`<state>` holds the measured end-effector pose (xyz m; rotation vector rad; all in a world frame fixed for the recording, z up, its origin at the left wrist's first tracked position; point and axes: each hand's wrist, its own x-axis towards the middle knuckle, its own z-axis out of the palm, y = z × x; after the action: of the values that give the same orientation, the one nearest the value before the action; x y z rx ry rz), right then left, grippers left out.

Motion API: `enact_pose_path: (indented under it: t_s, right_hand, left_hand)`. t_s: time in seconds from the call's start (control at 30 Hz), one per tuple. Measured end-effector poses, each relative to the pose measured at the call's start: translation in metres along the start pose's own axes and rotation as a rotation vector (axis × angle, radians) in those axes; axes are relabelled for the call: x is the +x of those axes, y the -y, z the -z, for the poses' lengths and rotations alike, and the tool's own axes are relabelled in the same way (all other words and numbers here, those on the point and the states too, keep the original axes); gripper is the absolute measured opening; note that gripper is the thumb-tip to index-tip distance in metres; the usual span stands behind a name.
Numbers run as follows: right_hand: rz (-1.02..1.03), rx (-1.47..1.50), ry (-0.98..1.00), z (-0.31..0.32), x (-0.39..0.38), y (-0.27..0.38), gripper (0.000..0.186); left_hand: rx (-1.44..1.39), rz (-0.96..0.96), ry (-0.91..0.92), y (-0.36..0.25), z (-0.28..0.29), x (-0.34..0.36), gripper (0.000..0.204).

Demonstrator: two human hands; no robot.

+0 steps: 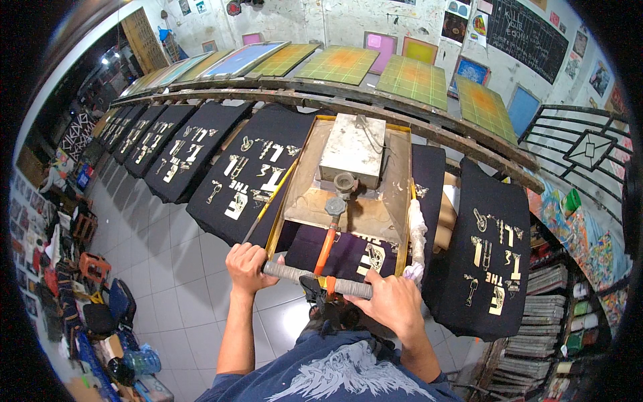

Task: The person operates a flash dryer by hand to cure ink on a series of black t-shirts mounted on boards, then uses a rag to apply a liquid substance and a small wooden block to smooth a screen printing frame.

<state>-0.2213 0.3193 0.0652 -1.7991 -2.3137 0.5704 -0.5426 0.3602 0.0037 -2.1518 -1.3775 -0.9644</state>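
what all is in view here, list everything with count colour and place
printing screen frame: one, yellow-edged, lying on the long table in front of the person
grey block: one, whitish grey, on the screen's far half
squeegee handle bar: one, grey with an orange stem, at the screen's near edge
black shirts: a long row, black with pale yellow print, along the table to both sides
spare screens: several, green, yellow and blue mesh, leaning behind the table
blackboard: one, black, on the far wall
floor: white tiles, at left
left hand: gripping the bar's left end
right hand: gripping the bar's right end

Matt black cloth shirts (248, 177) with glossy gold print; yellow-framed mesh screen (348, 201); pale glossy floor tiles (181, 268)
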Motion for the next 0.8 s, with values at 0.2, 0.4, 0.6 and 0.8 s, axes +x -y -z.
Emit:
enact_pose_path:
  t_s: [0.2,0.4,0.6,0.8]
  right_hand:
    - [0.007,-0.001,-0.015,0.0001,-0.0004,0.0008,0.055]
    - [0.000,0.001,-0.005,-0.0003,-0.0005,0.0001,0.055]
    - [0.001,-0.010,0.001,-0.0022,0.0001,-0.0005,0.054]
    - [-0.005,-0.003,-0.003,-0.0011,0.0005,-0.0012,0.056]
  left_hand:
    - [0.005,-0.002,-0.007,-0.0001,0.0008,-0.0006,0.042]
    - [0.003,0.002,-0.007,-0.0017,0.0010,0.0013,0.042]
    - [-0.005,0.010,-0.008,-0.0021,0.0014,0.0012,0.042]
    - [-0.012,0.004,-0.012,-0.0029,0.0011,0.0036,0.042]
